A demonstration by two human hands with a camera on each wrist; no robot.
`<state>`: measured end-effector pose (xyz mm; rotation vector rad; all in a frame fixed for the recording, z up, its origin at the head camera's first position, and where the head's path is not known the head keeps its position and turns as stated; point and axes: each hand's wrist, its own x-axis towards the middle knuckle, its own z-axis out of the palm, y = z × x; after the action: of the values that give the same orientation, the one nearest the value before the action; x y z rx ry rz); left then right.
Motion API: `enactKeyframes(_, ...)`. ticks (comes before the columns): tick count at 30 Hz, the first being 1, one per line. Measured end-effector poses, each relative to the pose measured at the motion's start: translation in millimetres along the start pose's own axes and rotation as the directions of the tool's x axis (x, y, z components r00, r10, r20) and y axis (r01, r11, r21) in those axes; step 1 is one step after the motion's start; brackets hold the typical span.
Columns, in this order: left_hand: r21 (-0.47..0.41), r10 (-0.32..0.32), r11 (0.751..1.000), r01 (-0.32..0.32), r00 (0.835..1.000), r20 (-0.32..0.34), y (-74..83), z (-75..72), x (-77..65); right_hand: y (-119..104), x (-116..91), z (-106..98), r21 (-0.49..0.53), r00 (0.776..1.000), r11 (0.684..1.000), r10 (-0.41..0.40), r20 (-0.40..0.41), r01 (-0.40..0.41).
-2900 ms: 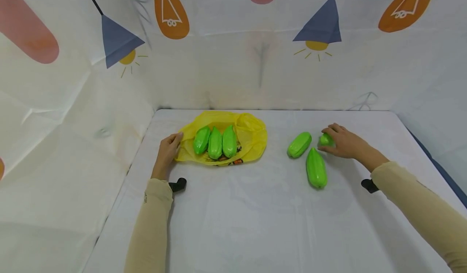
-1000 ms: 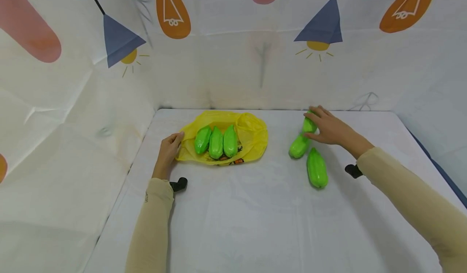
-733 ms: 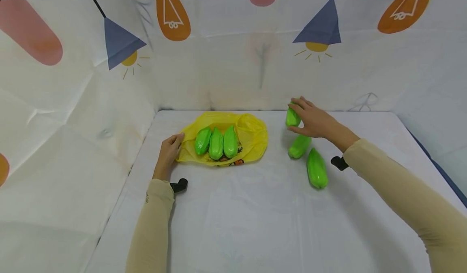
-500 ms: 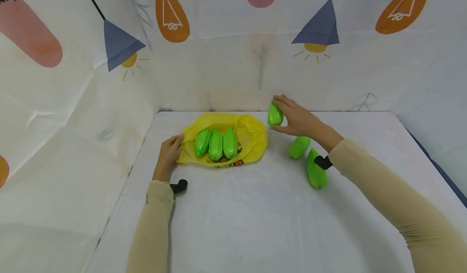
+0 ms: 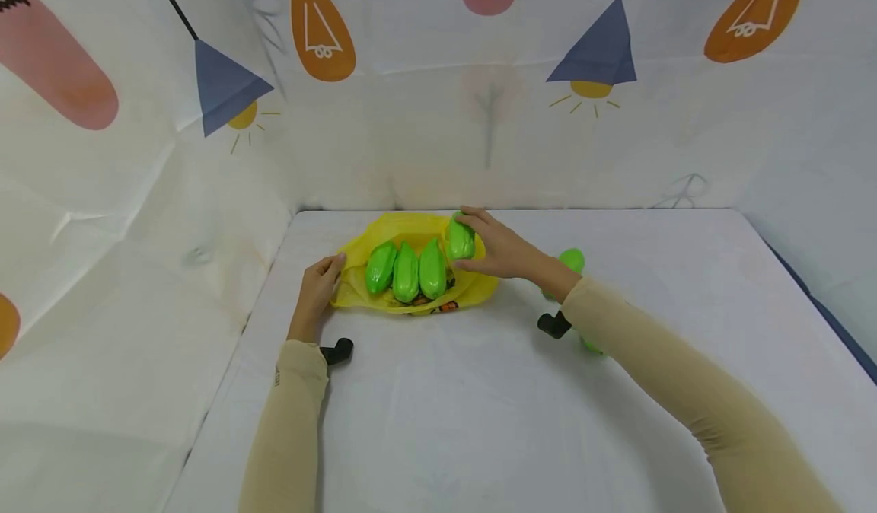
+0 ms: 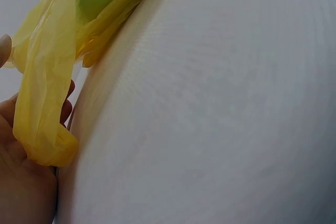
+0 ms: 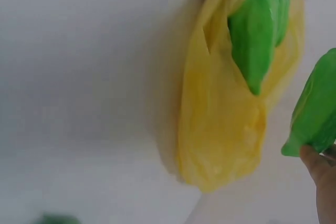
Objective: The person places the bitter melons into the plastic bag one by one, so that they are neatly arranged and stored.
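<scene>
At the yellow bag point(image 5: 393, 228) — left hand point(image 5: 318, 286) holds it, right hand point(image 5: 505, 251) grips a glossy green vegetable point(image 5: 460, 240).

Right hand point(image 7: 325, 182) holding green vegetable point(image 7: 318, 103) near yellow bag point(image 7: 223, 135).

Six green vegetables point(image 5: 406, 274), one yellow bag point(image 5: 397, 226), two hands point(image 5: 315, 291)
Vegetables: three in the bag, one in the right hand point(image 5: 505, 251), two partly hidden behind the right sleeve point(image 5: 674, 372). Also two sleeves point(image 5: 286, 422), two black wrist pieces point(image 5: 337, 352), one table point(image 5: 438, 422); on the walls point(image 5: 425, 148), two blue lamps point(image 5: 224, 83), two orange bulbs point(image 5: 322, 30), one cut-off orange patch point(image 5: 7, 325), two pink shapes point(image 5: 71, 68).
</scene>
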<state>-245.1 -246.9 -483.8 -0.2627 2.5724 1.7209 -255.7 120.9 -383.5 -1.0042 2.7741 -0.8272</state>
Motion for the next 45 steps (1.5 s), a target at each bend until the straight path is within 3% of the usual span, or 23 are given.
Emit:
enactKeyframes(7,0.002,0.012,1.000,-0.012,1.000,0.000,-0.2,1.0,-1.8,1,11,31,0.008,0.999,1.000,0.002,0.050,-0.003)
enactKeyframes(13,0.018,0.003,1.000,-0.003,1.000,0.014,1.4,-0.1,-0.8,10,13,45,-0.002,0.998,1.000,0.024,0.065,-0.024)
enactKeyframes(18,0.016,0.005,1.000,-0.005,1.000,0.019,4.3,-0.1,-0.7,16,11,47,0.018,0.998,0.999,0.030,0.062,-0.031)
enactKeyframes(28,0.028,-0.009,1.000,0.009,1.000,0.006,5.1,1.3,-2.1,26,6,54,-0.035,0.991,0.995,0.093,0.096,-0.090)
enactKeyframes(45,0.027,-0.019,0.999,0.019,1.000,0.001,3.9,2.1,-3.7,21,-4,58,-0.226,0.995,0.972,0.081,0.064,-0.064)
